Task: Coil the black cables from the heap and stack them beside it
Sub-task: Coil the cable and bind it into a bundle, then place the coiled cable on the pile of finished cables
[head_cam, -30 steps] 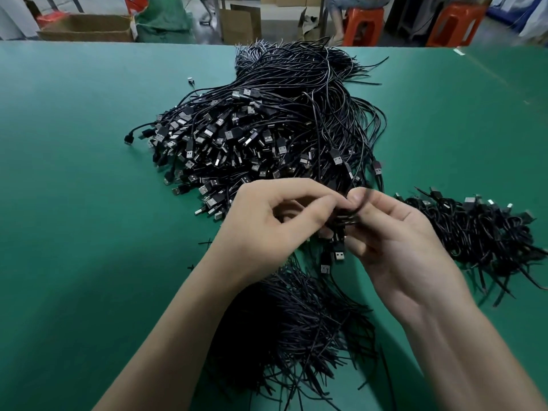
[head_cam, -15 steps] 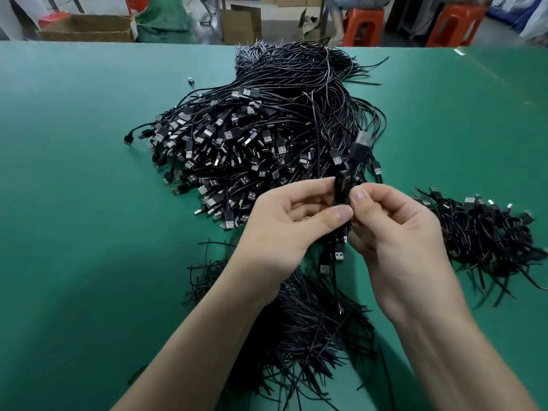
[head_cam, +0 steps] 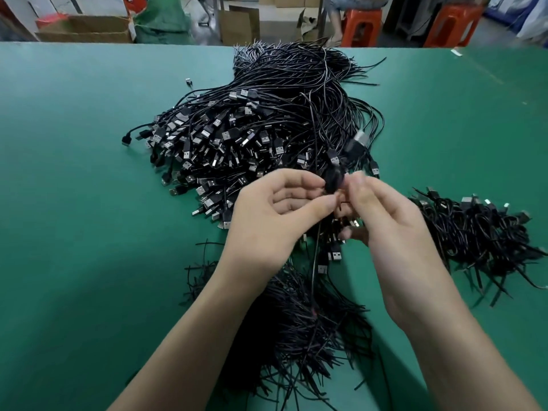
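Green table (head_cam: 74, 203) | heap (head_cam: 267, 129) ctr, off L edge | L hand (head_cam: 267, 221), R hand (head_cam: 382, 221) grips pinch cable (head_cam: 333, 180) | stack (head_cam: 474, 232) R

No legible text, label, number — anywhere in view.

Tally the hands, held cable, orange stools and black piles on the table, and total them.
Hands: 2, left, right
Held cable: 1
Orange stools: 2
Black piles: 3, heap, stack, ties
Total: 8

L hand (head_cam: 267, 215) & R hand (head_cam: 385, 221) raised close together, fingers (head_cam: 296, 180) pinching cable coil (head_cam: 333, 183)
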`<action>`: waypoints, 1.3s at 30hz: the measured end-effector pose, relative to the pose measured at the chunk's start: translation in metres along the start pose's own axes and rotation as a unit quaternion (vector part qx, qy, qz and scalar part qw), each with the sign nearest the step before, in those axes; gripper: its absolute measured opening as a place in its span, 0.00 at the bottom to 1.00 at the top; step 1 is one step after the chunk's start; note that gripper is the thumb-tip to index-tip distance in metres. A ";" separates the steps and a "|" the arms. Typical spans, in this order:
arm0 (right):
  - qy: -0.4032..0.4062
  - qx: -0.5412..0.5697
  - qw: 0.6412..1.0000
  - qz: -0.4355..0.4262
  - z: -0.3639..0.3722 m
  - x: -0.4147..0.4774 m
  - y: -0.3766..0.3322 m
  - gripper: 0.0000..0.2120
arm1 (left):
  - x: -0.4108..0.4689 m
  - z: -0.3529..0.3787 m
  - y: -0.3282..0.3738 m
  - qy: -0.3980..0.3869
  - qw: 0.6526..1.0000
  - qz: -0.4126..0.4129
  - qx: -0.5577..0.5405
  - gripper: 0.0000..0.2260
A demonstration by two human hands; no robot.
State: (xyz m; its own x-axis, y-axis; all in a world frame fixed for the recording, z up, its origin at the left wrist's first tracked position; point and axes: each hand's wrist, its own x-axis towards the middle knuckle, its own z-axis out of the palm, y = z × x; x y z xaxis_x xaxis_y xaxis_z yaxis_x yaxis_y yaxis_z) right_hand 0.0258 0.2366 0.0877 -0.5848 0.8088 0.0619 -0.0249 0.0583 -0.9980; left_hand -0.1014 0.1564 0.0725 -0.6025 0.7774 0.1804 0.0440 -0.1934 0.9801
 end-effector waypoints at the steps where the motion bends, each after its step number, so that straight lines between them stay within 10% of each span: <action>1: 0.001 -0.020 1.000 -0.014 0.000 0.000 0.001 0.09 | -0.002 0.002 0.000 -0.020 1.000 -0.001 0.004 0.10; 6: 0.068 -0.175 0.982 -0.036 -0.027 0.014 0.004 0.02 | -0.005 0.007 0.000 -0.057 0.974 0.032 0.219 0.08; 10: 0.146 -0.429 0.891 -0.026 -0.071 0.027 0.011 0.14 | 0.010 -0.002 -0.002 -0.028 0.937 -0.022 0.347 0.04; 17: 0.231 -0.515 0.823 0.060 -0.125 0.037 0.018 0.27 | 0.058 0.015 -0.002 -0.030 0.805 -0.010 0.593 0.18; 23: 0.149 -0.552 0.820 0.037 -0.096 0.027 0.003 0.30 | 0.076 0.032 -0.013 -0.011 0.734 0.008 0.679 0.19; 27: 0.042 -0.507 0.860 -0.038 -0.060 0.021 -0.001 0.24 | 0.062 0.024 -0.004 -0.015 0.779 0.041 0.625 0.08; 31: -0.030 -0.464 0.872 -0.156 -0.034 0.015 0.001 0.27 | 0.033 0.019 0.023 -0.117 0.897 -0.006 0.427 0.07; 39: -0.039 -0.423 0.858 -0.289 -0.021 0.008 0.001 0.11 | -0.006 -0.012 0.067 -0.215 0.953 0.062 0.206 0.09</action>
State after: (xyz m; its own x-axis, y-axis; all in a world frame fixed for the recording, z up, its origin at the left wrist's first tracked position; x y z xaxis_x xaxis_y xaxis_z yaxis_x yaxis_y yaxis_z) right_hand 0.0377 0.2552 0.0873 -0.7261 0.4627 0.5086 0.2498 0.8667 -0.4318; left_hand -0.1050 0.1316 0.1359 -0.1941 0.9543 0.2274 0.4567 -0.1172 0.8819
